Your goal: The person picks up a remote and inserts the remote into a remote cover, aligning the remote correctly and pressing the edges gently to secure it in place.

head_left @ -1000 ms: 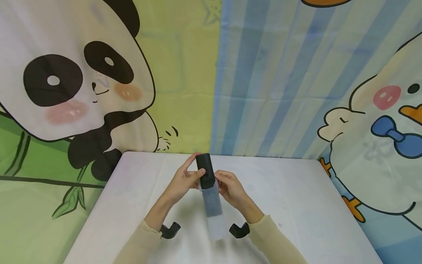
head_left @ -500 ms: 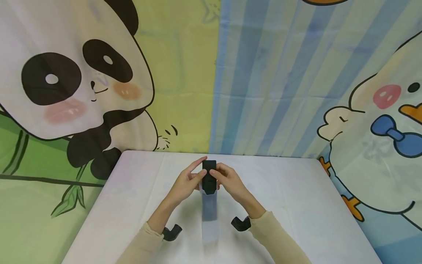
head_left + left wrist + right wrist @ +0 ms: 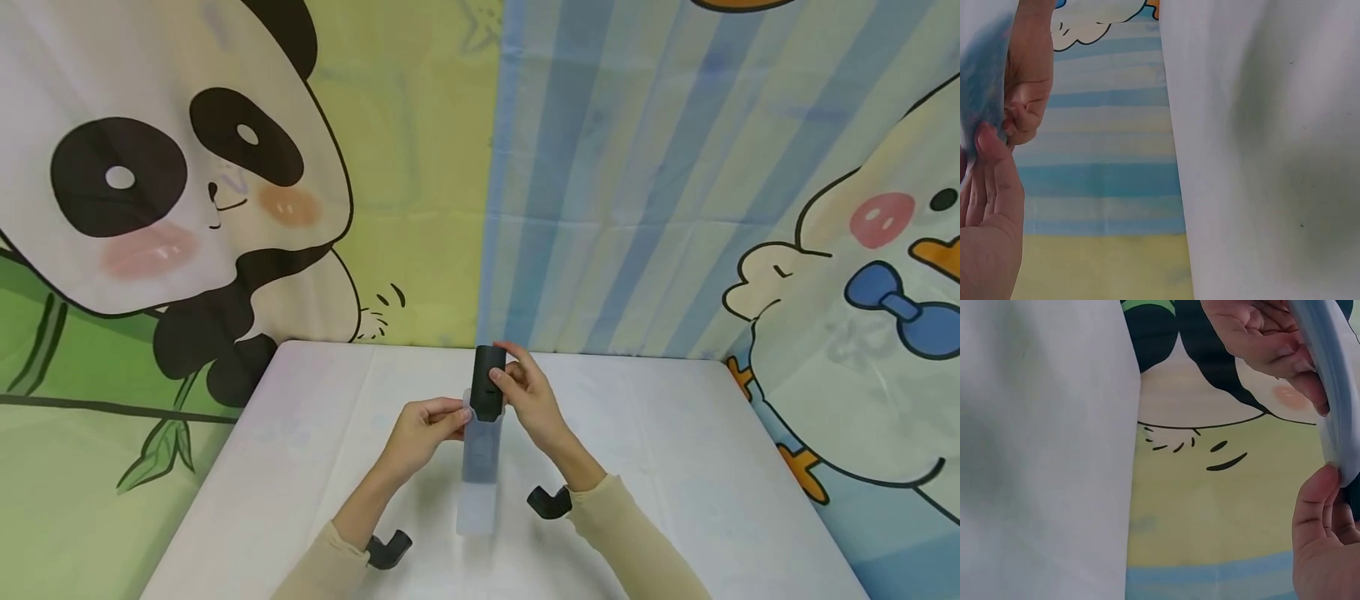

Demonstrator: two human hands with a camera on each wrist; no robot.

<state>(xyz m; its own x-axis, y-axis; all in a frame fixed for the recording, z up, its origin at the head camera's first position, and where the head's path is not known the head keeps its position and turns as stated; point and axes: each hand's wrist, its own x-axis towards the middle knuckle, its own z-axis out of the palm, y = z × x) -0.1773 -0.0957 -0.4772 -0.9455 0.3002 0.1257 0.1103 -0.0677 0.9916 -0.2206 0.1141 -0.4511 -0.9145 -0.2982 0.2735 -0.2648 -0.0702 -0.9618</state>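
Note:
Above the table, a narrow translucent plastic sleeve (image 3: 477, 508) hangs nearly upright. A black oblong block (image 3: 488, 379) of unclear kind sticks out of its top. Through the plastic, a blue-grey stretch shows below the block. My left hand (image 3: 423, 433) pinches the sleeve's upper left edge between thumb and fingers. My right hand (image 3: 532, 400) grips the block, thumb on its front and index finger up at its top edge. In the right wrist view, part of the dark block (image 3: 1352, 500) shows by the right hand (image 3: 1322, 544), below the sleeve (image 3: 1335, 375).
A white-covered table (image 3: 637, 467) lies below the hands. Behind it hangs a printed cloth (image 3: 420, 167) with a panda and a duck-like bird. A black curved mount (image 3: 389, 550) juts from the left wrist, and a similar mount (image 3: 550, 502) from the right.
The left hand has moved from the black block down to the sleeve's edge. The right hand has come up to hold the block, and the block has shifted right.

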